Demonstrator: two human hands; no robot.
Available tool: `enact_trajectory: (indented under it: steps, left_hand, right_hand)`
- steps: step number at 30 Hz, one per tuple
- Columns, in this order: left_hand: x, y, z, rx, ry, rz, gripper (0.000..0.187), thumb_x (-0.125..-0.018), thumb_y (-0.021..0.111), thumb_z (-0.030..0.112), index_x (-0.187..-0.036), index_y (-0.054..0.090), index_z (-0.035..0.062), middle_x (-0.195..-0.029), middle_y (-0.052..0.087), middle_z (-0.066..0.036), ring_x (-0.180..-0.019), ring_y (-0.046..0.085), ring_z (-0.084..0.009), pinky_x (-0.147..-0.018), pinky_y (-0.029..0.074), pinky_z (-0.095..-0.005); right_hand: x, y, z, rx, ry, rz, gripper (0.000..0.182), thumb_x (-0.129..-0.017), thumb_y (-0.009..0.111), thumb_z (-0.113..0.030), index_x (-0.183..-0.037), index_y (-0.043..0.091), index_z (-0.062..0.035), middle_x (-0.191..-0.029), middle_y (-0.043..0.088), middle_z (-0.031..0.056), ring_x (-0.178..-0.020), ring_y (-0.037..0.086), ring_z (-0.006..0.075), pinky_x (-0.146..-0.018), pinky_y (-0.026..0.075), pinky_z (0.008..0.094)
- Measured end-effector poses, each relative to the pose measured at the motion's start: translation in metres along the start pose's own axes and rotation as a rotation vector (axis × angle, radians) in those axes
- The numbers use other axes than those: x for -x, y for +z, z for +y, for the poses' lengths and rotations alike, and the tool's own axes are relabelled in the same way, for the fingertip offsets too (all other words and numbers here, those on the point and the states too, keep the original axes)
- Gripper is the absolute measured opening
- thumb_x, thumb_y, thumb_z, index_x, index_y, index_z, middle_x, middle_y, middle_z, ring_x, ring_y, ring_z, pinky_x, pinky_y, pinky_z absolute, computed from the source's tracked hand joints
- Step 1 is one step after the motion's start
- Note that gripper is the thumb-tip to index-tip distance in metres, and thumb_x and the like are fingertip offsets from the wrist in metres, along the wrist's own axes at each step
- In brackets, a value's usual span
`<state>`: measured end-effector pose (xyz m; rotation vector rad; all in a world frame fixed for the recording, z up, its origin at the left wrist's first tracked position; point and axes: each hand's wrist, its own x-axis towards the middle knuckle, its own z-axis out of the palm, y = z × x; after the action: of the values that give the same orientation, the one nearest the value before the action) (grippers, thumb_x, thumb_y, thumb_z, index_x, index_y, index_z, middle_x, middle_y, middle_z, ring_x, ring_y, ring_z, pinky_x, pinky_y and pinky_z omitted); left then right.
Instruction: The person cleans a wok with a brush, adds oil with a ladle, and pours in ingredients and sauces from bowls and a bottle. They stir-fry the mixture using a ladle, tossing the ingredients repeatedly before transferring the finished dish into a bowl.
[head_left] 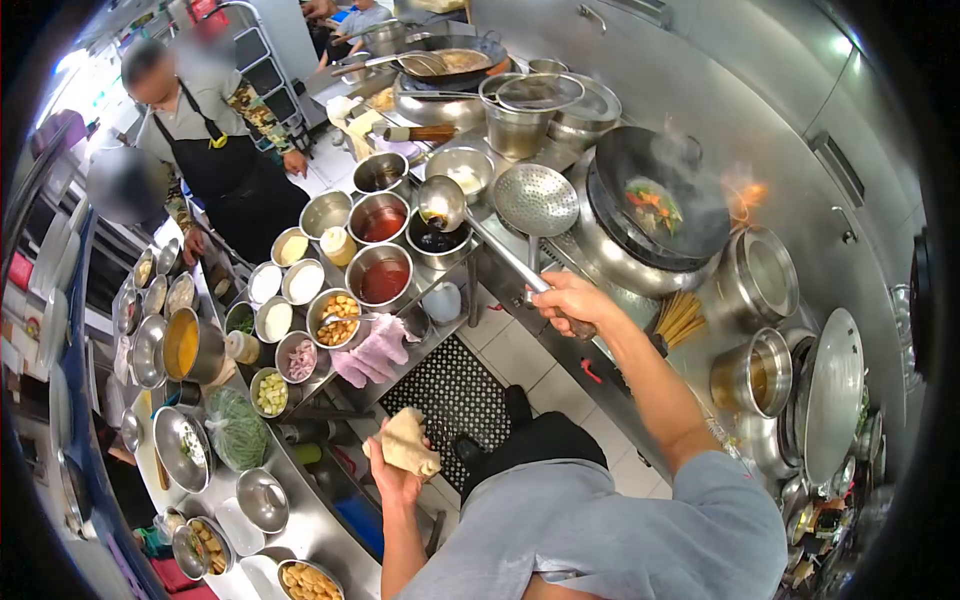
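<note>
- the ladle (445, 205) is the thing in work: its bowl sits over the dark sauce bowl (437, 238) among the seasoning bowls, tipped toward it, apparently dipping or just touching the liquid; whether it has any in it cannot be told.
- its long axis runs on a diagonal, bowl end up and to the left, handle end down and to the right, where the right hand (565, 303) is clenched around the handle's end.
- judged from this, the step in hand is taking seasoning with the ladle; the wok (660, 205) with vegetables stands well apart to the right, with steam and a flame at its far edge.
- the next move seems to call for a level lift of the bowl, so nothing spills on the neighbouring red sauce bowls (382, 250), and a swing across the perforated skimmer (537, 200) that lies just beside the handle.
- the left hand (395, 470) is low and near the body, closed on a folded cloth (408, 442), away from the ladle.
- the steel table (320, 530) carries many more bowls of chopped ingredients, a pink cloth (375, 350) and a pot of yellow liquid (185, 345).
- another person in a dark apron (225, 165) stands at the far end, hands near the table edge, apart from this work.
</note>
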<state>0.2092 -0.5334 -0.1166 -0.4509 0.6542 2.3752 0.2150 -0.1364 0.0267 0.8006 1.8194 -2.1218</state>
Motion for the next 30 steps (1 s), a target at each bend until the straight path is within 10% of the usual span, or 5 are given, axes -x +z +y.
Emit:
enact_trajectory:
  steps: [9,20,23,28,30]
  left_hand:
    - [-0.054,0.068,-0.052,-0.291,-0.146,-0.175,0.084,-0.083,0.068,0.056,-0.149,0.031,0.0199,-0.132,0.053,-0.015,-0.104,0.061,-0.0336,-0.083,0.055,-0.0511]
    - [-0.132,0.189,-0.174,-0.861,-0.438,-0.310,0.064,-0.082,0.069,0.018,-0.137,0.044,-0.0009,-0.125,0.058,-0.016,-0.107,0.060,-0.0271,-0.089,0.050,-0.0399]
    - [-0.183,0.242,-0.199,-1.006,-0.333,-0.522,0.060,-0.080,0.068,0.011,-0.133,0.043,-0.0005,-0.127,0.057,-0.013,-0.116,0.055,-0.0254,-0.100,0.045,-0.0384]
    - [-0.256,0.369,-0.276,-1.565,0.292,-0.971,0.071,-0.076,0.077,0.023,-0.133,0.042,0.0012,-0.127,0.055,-0.022,-0.116,0.057,-0.0297,-0.101,0.043,-0.0385]
    - [-0.267,0.407,-0.298,-1.923,0.153,-0.924,0.069,-0.078,0.076,0.027,-0.132,0.042,0.0007,-0.125,0.056,-0.023,-0.116,0.058,-0.0323,-0.097,0.046,-0.0411]
  right_hand:
    - [-0.023,-0.050,0.018,0.077,-0.077,-0.093,0.023,-0.088,0.058,-0.010,-0.108,0.052,-0.0006,-0.066,0.051,0.0017,-0.042,0.048,0.0097,-0.036,0.039,0.0284]
    - [0.046,-0.153,0.053,-0.945,-0.082,-0.447,0.045,-0.093,0.053,-0.008,-0.137,0.044,-0.0023,-0.069,0.047,-0.0012,-0.040,0.044,0.0056,-0.035,0.035,0.0215]
    - [0.103,-0.188,0.061,-0.893,-0.260,-0.273,0.043,-0.091,0.055,-0.007,-0.132,0.046,0.0007,-0.068,0.050,0.0033,-0.040,0.048,0.0093,-0.035,0.037,0.0235]
    - [0.131,-0.242,0.079,0.278,-0.430,0.603,0.046,-0.088,0.055,-0.009,-0.132,0.048,-0.0020,-0.068,0.055,0.0060,-0.041,0.049,0.0119,-0.039,0.039,0.0263]
    - [0.135,-0.266,0.075,0.320,-0.232,0.716,0.044,-0.087,0.053,-0.006,-0.130,0.050,-0.0027,-0.068,0.055,0.0057,-0.041,0.049,0.0125,-0.041,0.039,0.0269]
